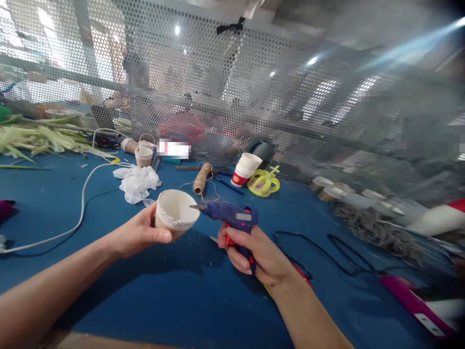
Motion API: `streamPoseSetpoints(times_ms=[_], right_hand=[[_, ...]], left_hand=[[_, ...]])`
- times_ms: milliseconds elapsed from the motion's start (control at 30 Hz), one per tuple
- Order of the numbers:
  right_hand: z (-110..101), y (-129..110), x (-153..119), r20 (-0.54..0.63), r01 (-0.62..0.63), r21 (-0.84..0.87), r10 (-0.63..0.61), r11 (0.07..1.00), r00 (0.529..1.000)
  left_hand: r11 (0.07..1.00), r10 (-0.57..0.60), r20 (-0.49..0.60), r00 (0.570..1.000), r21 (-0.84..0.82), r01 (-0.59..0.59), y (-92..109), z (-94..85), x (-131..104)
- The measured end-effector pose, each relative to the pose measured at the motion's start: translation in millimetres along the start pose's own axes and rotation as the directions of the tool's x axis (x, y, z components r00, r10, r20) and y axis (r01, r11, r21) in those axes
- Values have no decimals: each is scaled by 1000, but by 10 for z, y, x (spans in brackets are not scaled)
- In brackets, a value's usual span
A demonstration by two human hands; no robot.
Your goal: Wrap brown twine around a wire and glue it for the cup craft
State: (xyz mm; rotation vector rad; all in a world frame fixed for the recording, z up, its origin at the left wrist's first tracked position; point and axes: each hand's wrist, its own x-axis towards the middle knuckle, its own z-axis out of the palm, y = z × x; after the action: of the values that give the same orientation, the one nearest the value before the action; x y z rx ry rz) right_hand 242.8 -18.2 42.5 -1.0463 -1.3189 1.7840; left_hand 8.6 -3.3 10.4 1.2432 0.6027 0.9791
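Observation:
My left hand [143, 231] grips a paper cup [178, 209] around its side, the thumb across the front. The cup is tilted so that its white inside shows; white lacy material runs below the rim, and the lower part looks brown. In my right hand [250, 247] is a blue glue gun [230, 214], its small red light lit and a finger at the orange trigger. The metal nozzle points left, at the right side of the cup's rim; whether it touches cannot be told. Under the right hand lie scissors [213, 239], mostly hidden.
Behind the cup lie white lace [137, 183], a twine roll [202, 178], stacked paper cups [247, 168] and a yellow tape holder [263, 183]. A white cable [84, 203] crosses at left. Grey cord [378, 232] and a purple power strip [414, 303] are at right. Perforated metal [218, 92] stands behind.

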Motion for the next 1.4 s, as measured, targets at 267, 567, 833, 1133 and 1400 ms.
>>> streamPoseSetpoints(times_ms=[267, 567, 833, 1133, 1400], right_hand=[[23, -11, 7, -122, 90, -83, -100, 993, 988], [50, 46, 64, -92, 35, 43, -31, 998, 995], [96, 129, 97, 0, -8, 247, 9, 969, 1000], [190, 166, 97, -150, 70, 70, -58, 995, 987], [179, 139, 40, -291, 101, -541, -299, 835, 909]], left_hand=[[926, 171, -167, 971, 365, -101, -1, -65, 43], [909, 219, -179, 959, 394, -134, -26, -34, 34], [917, 245, -245, 938, 373, -142, -35, 1, 34], [906, 270, -286, 919, 398, -143, -55, 46, 36], [832, 316, -308, 897, 544, -106, -68, 13, 58]])
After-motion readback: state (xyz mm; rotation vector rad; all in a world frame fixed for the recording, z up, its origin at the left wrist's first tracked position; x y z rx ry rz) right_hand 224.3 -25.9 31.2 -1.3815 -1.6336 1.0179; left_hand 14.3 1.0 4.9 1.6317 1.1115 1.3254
